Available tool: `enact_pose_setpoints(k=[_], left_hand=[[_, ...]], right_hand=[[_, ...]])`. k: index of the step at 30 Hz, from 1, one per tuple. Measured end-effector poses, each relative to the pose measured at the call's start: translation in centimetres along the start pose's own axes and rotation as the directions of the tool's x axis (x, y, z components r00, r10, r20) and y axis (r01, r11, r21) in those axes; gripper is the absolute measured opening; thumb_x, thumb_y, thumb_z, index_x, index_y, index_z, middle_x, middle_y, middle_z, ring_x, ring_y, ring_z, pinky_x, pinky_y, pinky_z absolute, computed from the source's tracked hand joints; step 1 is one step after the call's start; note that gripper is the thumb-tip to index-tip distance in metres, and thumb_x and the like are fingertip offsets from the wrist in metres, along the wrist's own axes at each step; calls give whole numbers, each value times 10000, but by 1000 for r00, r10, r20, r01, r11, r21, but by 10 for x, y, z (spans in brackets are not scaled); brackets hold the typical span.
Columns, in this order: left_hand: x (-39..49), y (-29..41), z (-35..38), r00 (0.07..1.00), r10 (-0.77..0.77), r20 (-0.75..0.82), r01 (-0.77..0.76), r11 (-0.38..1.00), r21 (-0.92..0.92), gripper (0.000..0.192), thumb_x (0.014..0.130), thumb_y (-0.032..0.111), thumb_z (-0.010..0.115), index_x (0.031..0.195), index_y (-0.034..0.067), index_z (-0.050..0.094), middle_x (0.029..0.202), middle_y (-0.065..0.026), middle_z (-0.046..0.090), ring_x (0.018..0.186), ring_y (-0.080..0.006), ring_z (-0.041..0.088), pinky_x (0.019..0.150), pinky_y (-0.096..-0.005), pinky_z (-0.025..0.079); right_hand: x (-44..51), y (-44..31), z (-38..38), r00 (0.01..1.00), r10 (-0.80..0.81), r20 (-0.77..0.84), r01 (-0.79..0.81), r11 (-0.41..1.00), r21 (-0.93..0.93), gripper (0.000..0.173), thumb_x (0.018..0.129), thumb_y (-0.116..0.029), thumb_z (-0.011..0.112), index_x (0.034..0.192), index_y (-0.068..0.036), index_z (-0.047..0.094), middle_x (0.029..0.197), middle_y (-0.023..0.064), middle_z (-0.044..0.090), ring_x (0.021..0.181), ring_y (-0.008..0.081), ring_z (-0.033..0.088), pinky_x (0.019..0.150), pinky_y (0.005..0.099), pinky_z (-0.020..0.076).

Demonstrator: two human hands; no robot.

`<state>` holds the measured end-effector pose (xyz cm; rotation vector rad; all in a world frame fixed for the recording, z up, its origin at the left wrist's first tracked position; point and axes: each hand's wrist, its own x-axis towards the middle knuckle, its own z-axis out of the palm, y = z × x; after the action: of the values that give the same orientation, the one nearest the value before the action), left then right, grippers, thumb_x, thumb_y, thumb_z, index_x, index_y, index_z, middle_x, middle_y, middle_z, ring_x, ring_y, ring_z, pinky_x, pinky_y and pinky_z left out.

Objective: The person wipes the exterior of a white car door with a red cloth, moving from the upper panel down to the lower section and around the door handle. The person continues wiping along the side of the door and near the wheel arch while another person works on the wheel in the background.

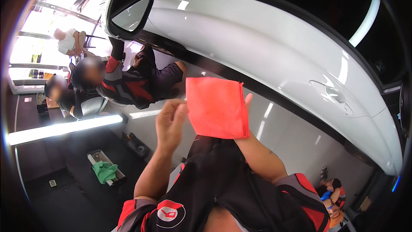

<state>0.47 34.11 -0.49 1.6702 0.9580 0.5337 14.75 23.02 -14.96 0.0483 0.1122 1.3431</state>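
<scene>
A folded red microfiber cloth (pixel 216 108) is held up flat in front of my torso. It lies across my right hand (pixel 248 100), which is mostly hidden behind it; only a digit at the right edge and the wrist below show. My left hand (pixel 170 123) is at the cloth's left edge with its fingers curled and thumb bent in. Whether those fingertips pinch the edge or just meet it cannot be made out. Beyond the cloth stands a white car, its door panel (pixel 244 32) glossy with reflections.
The car's side mirror (pixel 131 9) juts out at upper left. A person (pixel 128 83) crouches beside the car, with others behind. At lower left, a green cloth (pixel 105 171) lies over a light bar (pixel 96 157); a lit tube lamp (pixel 66 129) is above it. Another person (pixel 335 196) is at lower right.
</scene>
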Motion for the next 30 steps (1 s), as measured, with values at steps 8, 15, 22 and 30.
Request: enact_pose_setpoints(k=[8, 15, 22, 30], left_hand=[[3, -162, -57, 916, -338, -217, 353, 935, 32, 337, 1050, 310, 567, 1141, -1, 664, 863, -33, 663, 756, -80, 563, 687, -248, 462], [-86, -367, -66, 739, -627, -245, 665, 739, 114, 518, 1029, 479, 528, 1103, -13, 672, 858, -128, 709, 789, -225, 668, 746, -364, 522], [-203, -467, -42, 526, -803, -282, 817, 569, -95, 593, 1033, 533, 479, 1126, -20, 672, 896, -159, 726, 803, -266, 708, 765, -402, 543], [-183, -444, -44, 576, -784, -232, 744, 620, -249, 606, 1051, 523, 482, 1200, -41, 647, 959, -140, 697, 748, -177, 622, 683, -329, 518]], right_hand=[[-20, -80, 71, 887, -426, -176, 10, 399, -917, 814, 906, -539, 532, 1570, -102, 357, 1617, 169, 291, 1469, 421, 221, 1175, 604, 186], [25, -138, 160, 908, -194, 372, -269, -949, 163, 796, 886, -277, 644, 1604, -143, 325, 1710, 169, 105, 1546, 502, -39, 1194, 690, -24], [187, -113, 162, 996, 30, 78, -17, -843, 538, 965, 770, -199, 751, 1611, -162, 281, 1696, 149, 159, 1554, 444, 115, 1210, 667, 130], [330, -68, 122, 876, 352, 329, 202, -889, 411, 915, 792, -296, 762, 1566, -54, 337, 1659, 167, 252, 1530, 413, 215, 1240, 570, 179]])
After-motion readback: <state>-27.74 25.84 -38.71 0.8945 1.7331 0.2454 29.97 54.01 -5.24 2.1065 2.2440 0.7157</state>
